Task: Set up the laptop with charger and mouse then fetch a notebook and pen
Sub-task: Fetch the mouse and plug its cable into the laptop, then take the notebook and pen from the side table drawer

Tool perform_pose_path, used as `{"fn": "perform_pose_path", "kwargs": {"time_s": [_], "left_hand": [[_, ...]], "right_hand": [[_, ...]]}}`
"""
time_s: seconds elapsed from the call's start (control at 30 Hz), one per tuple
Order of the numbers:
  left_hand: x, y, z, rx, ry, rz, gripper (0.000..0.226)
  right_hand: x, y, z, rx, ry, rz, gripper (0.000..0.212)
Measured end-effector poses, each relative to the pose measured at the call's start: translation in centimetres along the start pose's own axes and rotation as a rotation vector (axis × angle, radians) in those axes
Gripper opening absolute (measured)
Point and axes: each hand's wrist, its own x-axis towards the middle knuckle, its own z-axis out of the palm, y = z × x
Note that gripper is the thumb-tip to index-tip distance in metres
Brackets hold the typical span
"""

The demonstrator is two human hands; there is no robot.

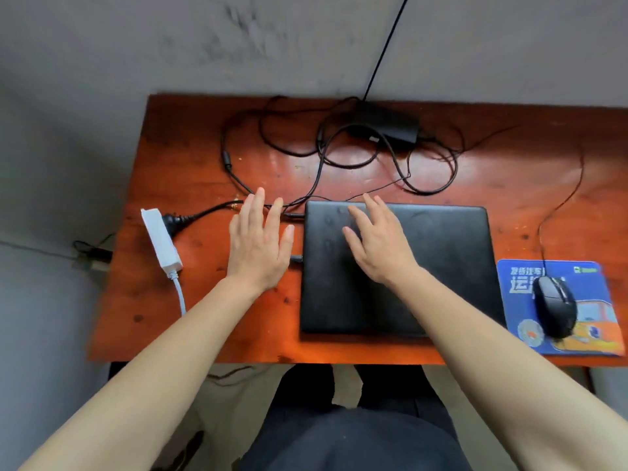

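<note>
Your left hand (260,244) and right hand (379,241) hover with fingers spread, holding nothing, over the closed flat black laptop (397,268) at mid-table; careless lifting could yank its 2 left-side plugs (296,236).

The worn reddish-brown wooden tabletop (190,137) carries a closed black laptop (441,266), a black charger brick (387,125) amid looping cables, a white power strip (159,239), and a blue mousepad (591,290) under a black mouse (555,305).

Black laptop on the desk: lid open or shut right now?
Shut. The black laptop lies flat on the orange wooden desk, only its lid showing; no screen or keyboard visible.
</note>
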Motion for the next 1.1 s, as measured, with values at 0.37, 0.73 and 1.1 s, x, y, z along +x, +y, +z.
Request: {"fn": "perform_pose_path", "kwargs": {"time_s": [0.37,0.73,1.1], "left_hand": [[7.9,9.8,-16.9,0.039,0.453,0.062,0.059],[2.8,18.2,-19.3,0.081,0.639,-0.151,0.063],[-15.9,17.3,-18.7,0.317,0.645,-0.61,0.062]], "right_hand": [[1.3,2.7,-21.6,-0.12,0.544,0.04,0.063],[0.5,4.5,-28.6,-0.02,0.582,-0.222,0.068],[-2.5,-2.8,-21.4,0.205,0.325,-0.576,0.068]]}}
